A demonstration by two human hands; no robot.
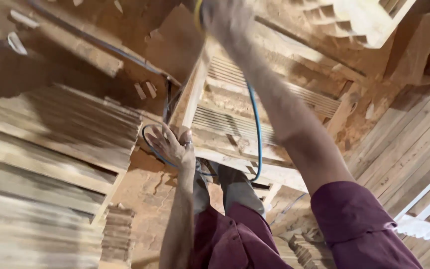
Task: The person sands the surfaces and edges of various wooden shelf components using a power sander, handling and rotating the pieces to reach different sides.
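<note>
Two hands work on one louvred wooden panel (255,107), seen from above through a tilted, motion-blurred view. Nearest the camera are the maroon sleeves (359,224) and grey trouser legs below. The left hand (172,147) lies spread, fingers wide, with its fingertips touching the near corner of the panel frame; it grips nothing, and a ring shows on one finger. Pressing that palm flat onto the rail, rather than only the fingertips, would seem the surer way to keep the frame from sliding on the dusty red floor (150,192).

A blue hose (258,134) runs along the right forearm, loops just beside the left hand and passes under it. It would be wise to keep that loop clear of the slats and off the knees so it cannot snag.

Farther out, the right hand (225,15) reaches to the far end of the panel, badly blurred at the top edge; a yellow band (197,15) shows at it, but whether it is closed on a tool I cannot tell. Slower strokes following the grain of the slats would probably suit the louvres.

To the left of the left hand sits a stack of similar louvred shutters (51,164), and small wood offcuts (145,89) lie beyond it. Planks (404,139) lean to the right of the right arm.
</note>
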